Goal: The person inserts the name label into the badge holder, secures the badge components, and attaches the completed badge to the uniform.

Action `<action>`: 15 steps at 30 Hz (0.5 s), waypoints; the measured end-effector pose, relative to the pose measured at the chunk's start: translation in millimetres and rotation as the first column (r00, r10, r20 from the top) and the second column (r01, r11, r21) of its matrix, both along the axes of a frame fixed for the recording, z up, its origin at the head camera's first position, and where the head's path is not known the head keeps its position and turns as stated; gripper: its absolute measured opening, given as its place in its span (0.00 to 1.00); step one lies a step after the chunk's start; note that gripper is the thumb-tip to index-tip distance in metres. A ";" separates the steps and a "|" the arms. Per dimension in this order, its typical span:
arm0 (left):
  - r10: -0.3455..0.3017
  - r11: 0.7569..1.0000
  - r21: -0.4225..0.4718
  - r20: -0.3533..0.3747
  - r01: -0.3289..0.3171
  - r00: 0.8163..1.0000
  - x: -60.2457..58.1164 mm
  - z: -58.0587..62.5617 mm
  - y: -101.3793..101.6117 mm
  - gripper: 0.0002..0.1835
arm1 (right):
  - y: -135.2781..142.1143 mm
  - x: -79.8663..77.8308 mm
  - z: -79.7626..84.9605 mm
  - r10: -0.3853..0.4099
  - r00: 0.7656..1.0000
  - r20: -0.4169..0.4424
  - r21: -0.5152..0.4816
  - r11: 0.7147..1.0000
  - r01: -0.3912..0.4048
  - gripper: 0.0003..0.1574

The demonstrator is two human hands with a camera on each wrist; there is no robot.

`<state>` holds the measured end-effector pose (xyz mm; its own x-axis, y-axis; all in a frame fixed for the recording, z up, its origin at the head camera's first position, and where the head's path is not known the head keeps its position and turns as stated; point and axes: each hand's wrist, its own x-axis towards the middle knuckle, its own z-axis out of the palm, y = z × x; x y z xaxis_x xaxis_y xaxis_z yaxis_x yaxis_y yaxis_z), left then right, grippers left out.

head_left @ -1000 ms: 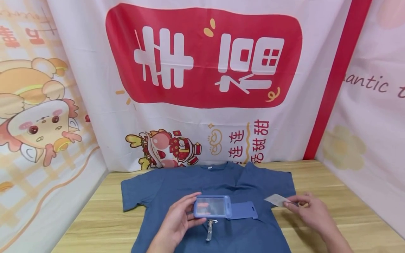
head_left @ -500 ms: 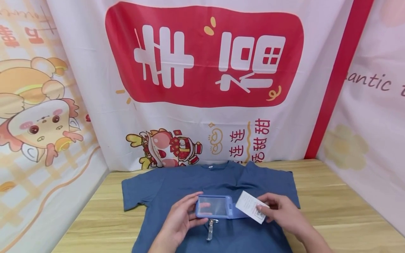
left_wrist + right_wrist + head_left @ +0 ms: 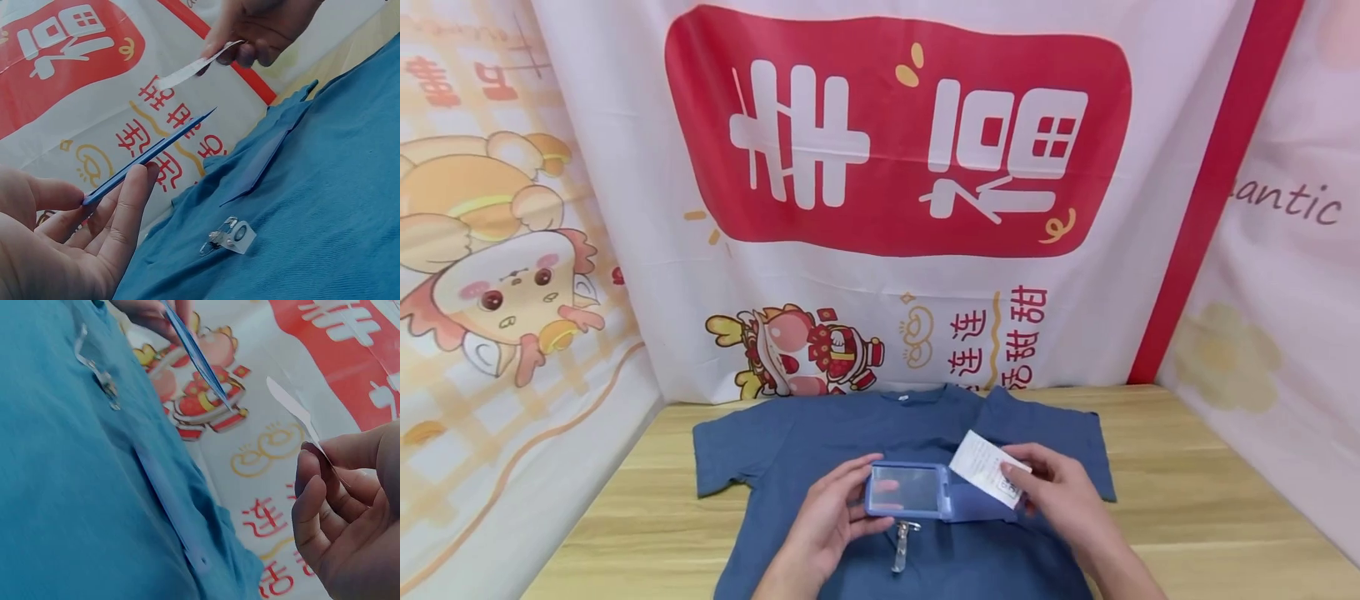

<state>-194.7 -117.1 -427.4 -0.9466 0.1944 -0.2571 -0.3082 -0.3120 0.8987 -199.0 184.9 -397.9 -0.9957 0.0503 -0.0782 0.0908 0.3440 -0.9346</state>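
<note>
My left hand (image 3: 826, 518) holds a blue badge holder frame (image 3: 946, 492) with a clear window, pinched between thumb and fingers above the shirt. In my right hand (image 3: 1060, 492) a white printed card (image 3: 981, 467) is pinched by one end, its free end angled toward the frame with a gap between them. A flat blue cover (image 3: 265, 159) lies on the shirt below, partly behind the card in the head view. Beside it on the cloth rests a badge clip (image 3: 901, 546) with a clear strap. The left wrist view shows the frame (image 3: 150, 153) edge-on and tilted.
A blue T-shirt (image 3: 842, 433) is spread over the wooden table (image 3: 1180, 467), its sleeves out to both sides. Printed cloth hangs behind as a backdrop (image 3: 655, 250), with more cloth along the left and right sides.
My right hand has brought the card leftward from beyond the shirt's right side to near the frame, turning its printed face into view. The left hand keeps the frame nearly in place.
</note>
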 end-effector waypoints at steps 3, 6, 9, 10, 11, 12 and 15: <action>0.005 1.000 -0.018 0.007 -0.005 1.000 -1.1 -0.7 0.9 0.25 | -18.3 0.3 -1.6 0.034 0.999 -0.025 -0.008 0.999 -0.034 0.19; 0.017 0.999 -0.037 0.009 -0.017 1.000 -1.4 -1.3 1.4 0.24 | -37.8 0.4 -2.9 0.066 0.995 -0.072 0.025 0.998 -0.065 0.16; 0.022 0.999 -0.041 0.012 -0.022 1.000 -0.9 -1.3 1.6 0.23 | -52.5 1.0 -1.4 0.057 0.992 -0.110 0.083 0.995 -0.048 0.12; 0.022 0.999 -0.040 0.012 -0.022 1.000 -0.8 -1.0 1.8 0.23 | -56.2 1.1 -0.7 0.047 0.992 -0.119 0.103 0.994 -0.035 0.12; 0.022 0.999 -0.041 0.011 -0.021 1.000 -0.6 -0.6 2.0 0.23 | -59.5 1.0 0.1 0.033 0.992 -0.123 0.120 0.993 -0.019 0.11; 0.021 0.999 -0.042 0.011 -0.020 1.000 -0.5 -0.3 2.2 0.23 | -62.0 0.9 0.8 0.026 0.991 -0.133 0.132 0.991 -0.008 0.12; 0.013 0.999 -0.043 0.009 -0.013 1.000 -0.5 0.8 2.8 0.23 | -68.3 0.2 1.0 0.002 0.989 -0.151 0.155 0.988 0.021 0.14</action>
